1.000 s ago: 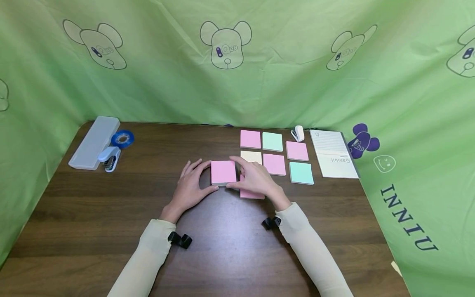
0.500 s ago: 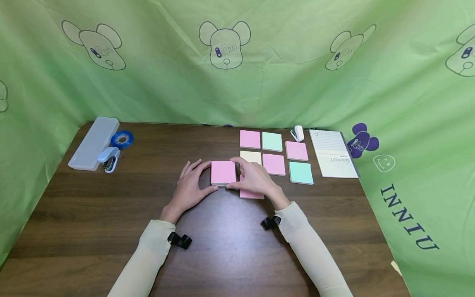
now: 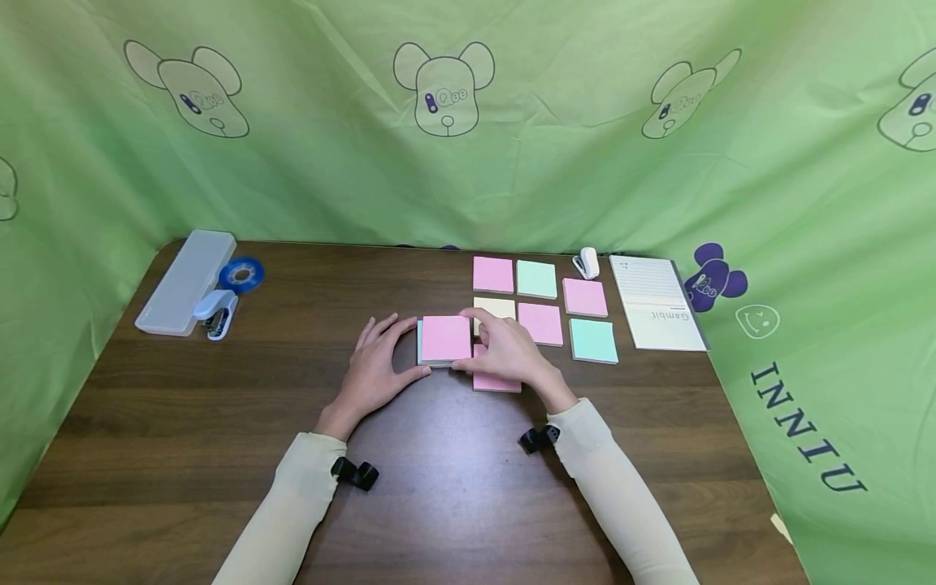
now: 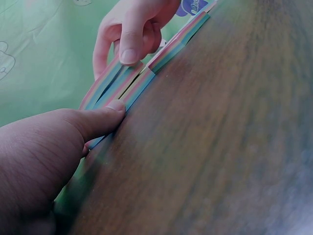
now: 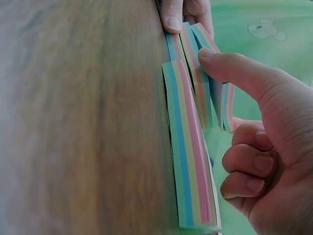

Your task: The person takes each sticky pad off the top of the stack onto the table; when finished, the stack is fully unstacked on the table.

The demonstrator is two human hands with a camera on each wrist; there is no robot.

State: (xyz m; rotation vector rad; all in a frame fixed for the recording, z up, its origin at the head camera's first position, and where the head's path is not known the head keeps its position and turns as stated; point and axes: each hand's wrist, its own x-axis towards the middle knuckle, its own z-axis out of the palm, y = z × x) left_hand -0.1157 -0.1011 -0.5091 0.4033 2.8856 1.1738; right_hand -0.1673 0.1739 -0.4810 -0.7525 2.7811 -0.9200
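Observation:
In the head view a sticky note pad with a pink top (image 3: 447, 337) sits on a stack of pads, shifted a little to the right of those beneath. My right hand (image 3: 509, 351) pinches it at its right end between thumb and index finger; the other fingers are curled in. A strip of the lower sticky note pads (image 3: 420, 344) shows on the left side. My left hand (image 3: 373, 366) holds those, its thumb (image 4: 115, 105) at the near edge and its fingers at the far one. Striped paper edges (image 5: 199, 73) show a gap under the raised pad.
Several pads, such as a pink one (image 3: 539, 324) and a mint one (image 3: 594, 340), lie in rows to the right. A white stapler (image 3: 587, 263) and a notebook (image 3: 658, 305) lie beyond. Far left are a pale case (image 3: 186, 282), blue tape (image 3: 242, 275) and a blue stapler (image 3: 216, 312).
My right hand has moved slightly right, and the top pink pad has slid with it, baring the left edge of the pads below. My left hand stays in place.

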